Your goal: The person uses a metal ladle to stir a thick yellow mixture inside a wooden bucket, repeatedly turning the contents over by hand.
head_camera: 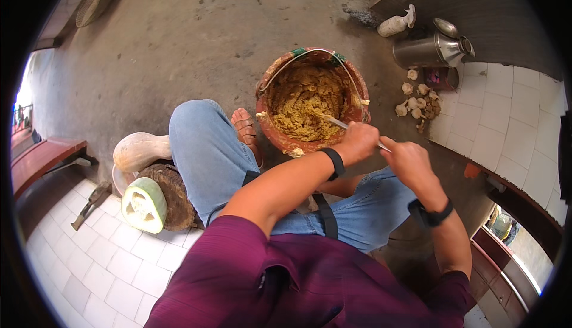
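Note:
A worn reddish bucket [268, 124] with a thin wire handle stands on the floor between my feet. Thick, lumpy yellow-brown mash [304, 109] fills its lower part, and smears cling to the rim. My left hand [363, 139] is wrapped around a pale, metal-looking rod [336, 123], whose lower end is buried in the mash. Farther up the same rod, close to its top end, my right hand [407, 161] grips it. The rod leans toward my right side. What is on its buried end is hidden.
Garlic bulbs [413, 103] lie right of the bucket, near a metal can [420, 51] on its side and a spray bottle [395, 25]. At left are a long tan squash [139, 151], a cut pale-green gourd [143, 205], a wooden block [176, 194] and a bladed tool [90, 205].

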Motion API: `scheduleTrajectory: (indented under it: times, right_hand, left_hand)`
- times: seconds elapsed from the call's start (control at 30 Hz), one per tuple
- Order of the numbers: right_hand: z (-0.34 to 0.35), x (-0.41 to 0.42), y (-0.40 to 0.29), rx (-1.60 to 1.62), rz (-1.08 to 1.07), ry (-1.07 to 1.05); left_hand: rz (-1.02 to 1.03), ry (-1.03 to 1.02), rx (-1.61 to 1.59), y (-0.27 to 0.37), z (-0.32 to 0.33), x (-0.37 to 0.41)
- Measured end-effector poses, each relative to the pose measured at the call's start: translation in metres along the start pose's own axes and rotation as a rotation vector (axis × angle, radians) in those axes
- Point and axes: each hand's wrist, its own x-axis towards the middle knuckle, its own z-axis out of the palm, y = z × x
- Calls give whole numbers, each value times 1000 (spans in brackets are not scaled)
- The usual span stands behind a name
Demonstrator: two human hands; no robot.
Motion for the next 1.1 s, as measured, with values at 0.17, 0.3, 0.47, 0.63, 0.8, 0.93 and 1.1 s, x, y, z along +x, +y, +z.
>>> scheduleTrajectory:
  times: [0.17,0.3,0.47,0.63,0.8,0.93,1.1]
  right_hand:
    - [-15,8,0,-71,-3,-45]
    - [-68,-7,31,-76,-44,40]
    - [-101,40,56,-87,-317,86]
    - [-95,99,49,-113,-504,48]
    - [-67,138,26,-231,-552,-37]
    - [-11,151,10,-240,-427,-57]
    - [-19,122,-5,-229,-344,-95]
  left_hand:
    - [-44,-7,-50,10,-25,0]
    - [-3,212,-195,60,-58,11]
    - [-136,334,-277,67,-79,27]
    - [-342,318,-321,34,-80,30]
    - [-559,213,-235,-10,-77,34]
    - [-524,143,-217,-58,-53,24]
    - [-428,226,-280,-41,-54,17]
